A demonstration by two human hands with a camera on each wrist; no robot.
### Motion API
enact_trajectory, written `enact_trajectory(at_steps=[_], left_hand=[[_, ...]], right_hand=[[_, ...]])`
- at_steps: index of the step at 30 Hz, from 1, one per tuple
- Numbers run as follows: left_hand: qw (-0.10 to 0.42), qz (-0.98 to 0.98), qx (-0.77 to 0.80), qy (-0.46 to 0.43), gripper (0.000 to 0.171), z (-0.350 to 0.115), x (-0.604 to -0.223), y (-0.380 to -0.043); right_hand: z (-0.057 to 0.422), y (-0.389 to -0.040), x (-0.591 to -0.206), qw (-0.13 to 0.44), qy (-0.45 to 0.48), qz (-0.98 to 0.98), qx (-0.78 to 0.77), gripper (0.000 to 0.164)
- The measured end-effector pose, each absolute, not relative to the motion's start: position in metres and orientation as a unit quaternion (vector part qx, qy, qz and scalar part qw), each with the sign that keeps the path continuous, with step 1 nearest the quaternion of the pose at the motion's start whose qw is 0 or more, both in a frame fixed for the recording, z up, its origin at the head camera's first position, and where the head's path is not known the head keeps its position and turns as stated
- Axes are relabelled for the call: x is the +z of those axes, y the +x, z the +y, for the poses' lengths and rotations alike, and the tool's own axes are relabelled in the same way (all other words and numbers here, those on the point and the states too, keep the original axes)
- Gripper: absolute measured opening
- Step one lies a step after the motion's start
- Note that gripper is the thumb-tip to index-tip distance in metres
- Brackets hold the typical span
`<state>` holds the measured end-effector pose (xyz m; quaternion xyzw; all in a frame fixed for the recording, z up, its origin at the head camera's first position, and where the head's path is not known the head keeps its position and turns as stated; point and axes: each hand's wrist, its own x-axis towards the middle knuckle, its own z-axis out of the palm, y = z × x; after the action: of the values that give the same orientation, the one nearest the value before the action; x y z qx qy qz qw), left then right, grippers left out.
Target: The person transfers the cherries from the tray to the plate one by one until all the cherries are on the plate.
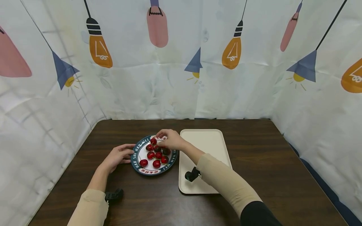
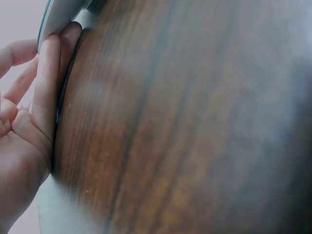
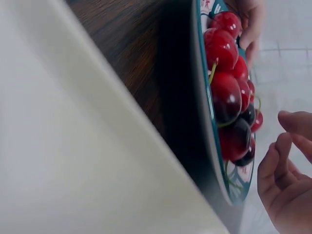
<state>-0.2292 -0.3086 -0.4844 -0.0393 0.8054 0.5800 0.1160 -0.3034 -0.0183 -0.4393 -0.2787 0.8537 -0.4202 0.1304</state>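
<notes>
On the round blue-rimmed plate [image 1: 137,168] lie several red cherries [image 1: 156,164], some of them dark, a few with green stems. At the plate's left edge, my left hand [image 1: 120,156] touches the rim with its fingertips; the left wrist view shows its fingers [image 2: 47,80] against the rim and underside. Over the far right part of the plate, my right hand [image 1: 172,140] reaches in with bent fingers. In the right wrist view, its thumb and fingertips are close together above the cherries [image 3: 225,97], with nothing visible between them.
A cream rectangular tray [image 1: 200,139] lies right of the plate, under my right forearm. Both stand on a dark wooden table [image 1: 254,147]. Printed curtains [image 1: 175,94] surround the table's back and sides. Black wrist cameras [image 1: 192,174] hang at both wrists.
</notes>
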Motion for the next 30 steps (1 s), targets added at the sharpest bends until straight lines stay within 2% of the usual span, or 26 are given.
enact_trajectory(at_steps=[18,30], left_hand=[[0.112,0.798,0.589,-0.057,0.054,-0.310,-0.485,-0.229],[0.102,0.837,0.537,-0.027,0.050,-0.308,-0.477,-0.228]], right_hand=[[0.051,-0.292,-0.439,0.187,-0.343,0.831,-0.396,0.029],[0.106,-0.281,-0.428,0.192,-0.324,0.841,-0.388,0.029]])
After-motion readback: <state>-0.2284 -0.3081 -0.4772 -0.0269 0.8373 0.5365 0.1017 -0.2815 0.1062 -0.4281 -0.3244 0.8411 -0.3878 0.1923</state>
